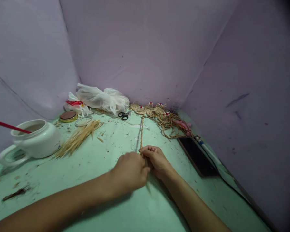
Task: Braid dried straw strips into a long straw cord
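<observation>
A thin braided straw cord (141,132) runs from the far part of the green table straight toward me. Where it meets my hands, my right hand (157,161) pinches it between thumb and fingers. My left hand (130,170), a little blurred, is closed like a fist just beside and below that pinch, on the loose straw strands (148,186) that trail out underneath. The two hands touch or nearly touch, so the exact grip of the left fingers is partly hidden.
Left on the table (106,206): a white mug (44,140) with a red stick (9,125), a straw bundle (79,137), a round tin (68,116). Behind lie a plastic bag (103,98), scissors (123,115) and braided pieces (157,112). Right: a dark phone (198,158) and a cable (234,187).
</observation>
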The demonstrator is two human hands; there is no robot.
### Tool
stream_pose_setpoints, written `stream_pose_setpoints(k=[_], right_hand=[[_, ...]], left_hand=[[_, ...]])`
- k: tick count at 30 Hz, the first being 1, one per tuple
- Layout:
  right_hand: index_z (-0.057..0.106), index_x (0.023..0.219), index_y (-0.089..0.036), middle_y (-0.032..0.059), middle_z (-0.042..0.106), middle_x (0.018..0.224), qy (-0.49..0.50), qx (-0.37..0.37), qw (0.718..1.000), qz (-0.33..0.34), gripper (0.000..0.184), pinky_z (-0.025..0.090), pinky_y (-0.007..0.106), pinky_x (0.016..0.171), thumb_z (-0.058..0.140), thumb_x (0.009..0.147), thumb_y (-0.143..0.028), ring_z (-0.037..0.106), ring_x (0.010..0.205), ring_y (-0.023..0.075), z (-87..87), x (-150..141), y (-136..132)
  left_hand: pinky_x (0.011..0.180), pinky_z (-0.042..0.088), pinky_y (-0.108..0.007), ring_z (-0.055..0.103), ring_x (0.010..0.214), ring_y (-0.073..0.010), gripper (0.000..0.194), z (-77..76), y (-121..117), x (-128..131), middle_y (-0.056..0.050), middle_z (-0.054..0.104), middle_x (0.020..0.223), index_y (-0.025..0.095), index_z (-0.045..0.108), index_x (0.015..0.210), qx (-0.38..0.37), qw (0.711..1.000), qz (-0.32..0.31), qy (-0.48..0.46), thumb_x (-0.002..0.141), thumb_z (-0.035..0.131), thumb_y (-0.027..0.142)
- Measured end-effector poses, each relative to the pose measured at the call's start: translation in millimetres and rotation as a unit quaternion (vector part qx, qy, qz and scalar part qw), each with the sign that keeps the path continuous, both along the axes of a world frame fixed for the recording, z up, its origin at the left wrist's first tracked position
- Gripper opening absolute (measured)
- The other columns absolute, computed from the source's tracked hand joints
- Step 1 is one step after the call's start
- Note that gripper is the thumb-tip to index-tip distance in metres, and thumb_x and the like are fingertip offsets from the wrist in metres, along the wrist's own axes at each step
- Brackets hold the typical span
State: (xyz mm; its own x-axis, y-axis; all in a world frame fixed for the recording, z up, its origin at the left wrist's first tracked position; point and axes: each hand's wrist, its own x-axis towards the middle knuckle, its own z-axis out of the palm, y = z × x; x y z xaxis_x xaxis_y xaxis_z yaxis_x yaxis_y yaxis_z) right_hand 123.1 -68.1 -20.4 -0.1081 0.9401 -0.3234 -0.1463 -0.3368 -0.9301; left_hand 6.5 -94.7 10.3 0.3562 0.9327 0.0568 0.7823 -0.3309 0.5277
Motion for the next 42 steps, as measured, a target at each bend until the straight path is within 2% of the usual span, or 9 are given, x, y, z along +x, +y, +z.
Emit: stream_pose_setpoints(k=[4, 7, 10, 16, 22, 27, 31, 36, 42], right_hand=[[0.050, 0.050, -0.014, -0.0069, 0.039, 0.035, -0.009, -0.019, 0.999, 0.033, 0.007, 0.016, 0.019, 0.038, 0.055, 0.052, -0.019, 0.027, 0.032, 0.0029, 3.9, 4.0, 1.4], [0.048, 0.049, -0.014, -0.0056, 0.041, 0.036, -0.019, -0.008, 0.998, 0.057, 0.009, 0.016, 0.020, 0.038, 0.054, 0.053, -0.021, 0.030, 0.034, 0.0035, 1.5, 5.7, 2.6], [0.048, 0.051, -0.014, -0.0043, 0.044, 0.040, -0.046, 0.025, 0.996, 0.076, 0.011, 0.016, 0.020, 0.039, 0.054, 0.056, -0.023, 0.031, 0.037, 0.0042, -2.0, 8.3, 4.7], [0.049, 0.054, -0.014, -0.0030, 0.046, 0.048, -0.175, 0.153, 0.963, 0.136, 0.015, 0.023, 0.019, 0.044, 0.051, 0.065, -0.024, 0.033, 0.044, 0.0054, -7.3, 17.1, 11.9], [0.059, 0.064, -0.014, 0.0007, 0.055, 0.055, -0.407, 0.306, 0.847, 0.149, 0.016, 0.027, 0.021, 0.049, 0.044, 0.068, -0.016, 0.041, 0.051, 0.0089, -5.1, 22.8, 6.2], [0.062, 0.059, -0.016, 0.0045, 0.058, 0.053, -0.536, 0.242, 0.805, 0.082, 0.016, 0.024, 0.023, 0.047, 0.048, 0.067, -0.021, 0.042, 0.048, 0.0104, 12.7, 17.6, -7.9], [0.062, 0.057, -0.016, 0.0047, 0.059, 0.050, -0.543, 0.186, 0.815, 0.080, 0.017, 0.022, 0.023, 0.045, 0.051, 0.065, -0.025, 0.043, 0.046, 0.0103, 20.2, 9.4, -16.8], [0.064, 0.057, -0.014, 0.0030, 0.057, 0.049, -0.500, 0.229, 0.827, 0.118, 0.018, 0.021, 0.022, 0.044, 0.048, 0.065, -0.019, 0.042, 0.046, 0.0091, 13.1, 2.5, -23.0], [0.063, 0.058, -0.012, 0.0003, 0.054, 0.049, -0.328, 0.176, 0.916, 0.148, 0.017, 0.028, 0.020, 0.044, 0.053, 0.062, -0.026, 0.041, 0.045, 0.0082, 14.5, 20.9, -7.5]], left_hand=[[0.046, 0.031, -0.022, 0.045, 0.044, -0.0106, 0.016, 11.7, 28.2, -13.9, -0.001, 0.053, 0.048, 0.014, 0.061, 0.067, -0.098, 0.971, 0.125, -0.179, 0.066, 0.049, 0.026], [0.037, 0.028, -0.020, 0.039, 0.034, -0.0080, 0.015, 6.5, 40.4, -15.0, 0.001, 0.049, 0.042, 0.011, 0.059, 0.068, -0.349, 0.892, 0.101, -0.270, 0.064, 0.048, 0.021], [0.034, 0.026, -0.018, 0.038, 0.032, -0.0057, 0.012, -6.8, 44.7, -11.8, 0.001, 0.047, 0.040, 0.011, 0.053, 0.055, -0.421, 0.846, 0.081, -0.318, 0.062, 0.050, 0.019], [0.031, 0.019, -0.018, 0.030, 0.029, -0.0045, 0.014, -10.6, 48.5, -11.4, 0.005, 0.037, 0.033, 0.013, 0.048, 0.047, -0.388, 0.880, 0.104, -0.254, 0.057, 0.052, 0.021], [0.034, 0.016, -0.020, 0.026, 0.030, -0.0057, 0.009, -5.7, 46.2, -4.6, 0.006, 0.031, 0.030, 0.015, 0.045, 0.046, -0.321, 0.927, 0.112, -0.161, 0.053, 0.050, 0.017], [0.036, 0.009, -0.020, 0.016, 0.035, -0.0023, 0.019, -28.4, 44.6, 0.4, 0.008, 0.020, 0.034, 0.016, 0.033, 0.040, -0.234, 0.945, 0.099, -0.206, 0.050, 0.048, 0.014], [0.035, 0.009, -0.020, 0.017, 0.034, -0.0024, 0.015, -33.1, 40.9, 1.3, 0.008, 0.023, 0.033, 0.015, 0.036, 0.039, -0.236, 0.937, 0.123, -0.225, 0.049, 0.047, 0.012], [0.032, 0.011, -0.020, 0.020, 0.027, -0.0040, 0.017, -21.3, 37.5, -3.9, 0.007, 0.027, 0.028, 0.017, 0.037, 0.039, -0.334, 0.893, 0.118, -0.277, 0.053, 0.047, 0.018], [0.033, 0.012, -0.018, 0.023, 0.028, -0.0028, 0.007, -18.7, 43.0, -10.8, 0.007, 0.033, 0.030, 0.013, 0.048, 0.044, -0.318, 0.888, 0.091, -0.321, 0.049, 0.052, 0.016]])
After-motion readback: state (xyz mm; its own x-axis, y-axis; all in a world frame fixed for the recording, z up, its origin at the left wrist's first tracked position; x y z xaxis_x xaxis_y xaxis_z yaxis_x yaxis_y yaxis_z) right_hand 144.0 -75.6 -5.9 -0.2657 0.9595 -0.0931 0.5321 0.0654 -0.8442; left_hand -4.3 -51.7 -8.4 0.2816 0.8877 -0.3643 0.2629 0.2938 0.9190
